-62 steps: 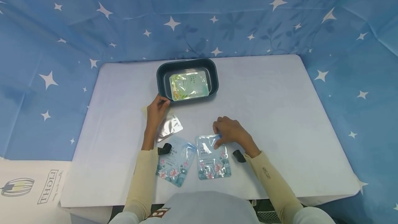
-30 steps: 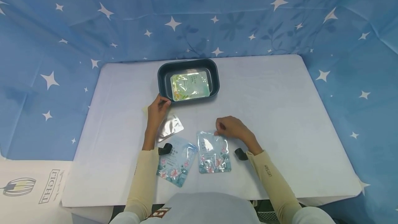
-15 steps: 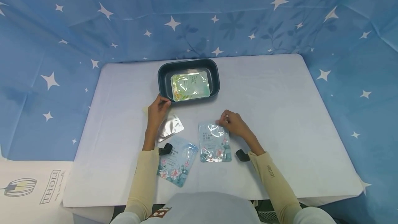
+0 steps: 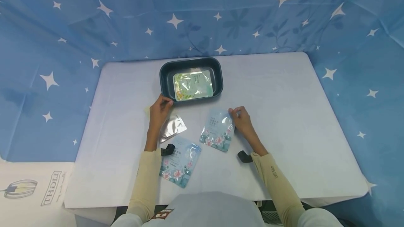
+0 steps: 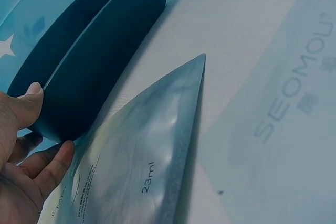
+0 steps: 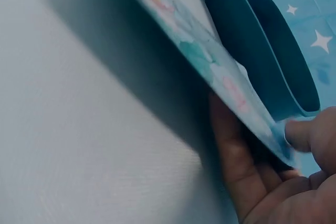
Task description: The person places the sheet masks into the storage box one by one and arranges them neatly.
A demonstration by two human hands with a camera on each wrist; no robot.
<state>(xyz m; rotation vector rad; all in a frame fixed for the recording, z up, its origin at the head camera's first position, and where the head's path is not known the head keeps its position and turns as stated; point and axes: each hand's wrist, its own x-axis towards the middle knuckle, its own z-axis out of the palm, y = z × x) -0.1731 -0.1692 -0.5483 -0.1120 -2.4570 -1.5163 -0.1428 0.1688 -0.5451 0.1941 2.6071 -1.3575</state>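
Note:
My left hand [image 4: 159,113] holds the near left corner of a dark teal tray [image 4: 162,80]. In the left wrist view the thumb lies at the top of the tray's wall [image 5: 100,72], with other fingers lower at its corner. My right hand [image 4: 243,120] pinches the upper right corner of a blue floral face mask packet [image 4: 217,132]. The right wrist view shows this packet [image 6: 194,51] tilted above the table, its shadow below, thumb on one side and fingers on the other. Inside the tray lies a green-yellow face mask packet [image 4: 193,85].
A silver-backed packet [image 4: 174,127] lies by my left wrist, partly under the hand. Nearer my body is another blue floral packet [image 4: 181,167], partly covered by the black wrist camera [image 4: 168,150]. The white table [image 4: 284,115] meets a blue star-patterned curtain [image 4: 195,16] at the back.
My right hand first rested on the right packet, then slid it forward across the table by its top edge; now the packet is lifted and turned. The left hand stays on the tray.

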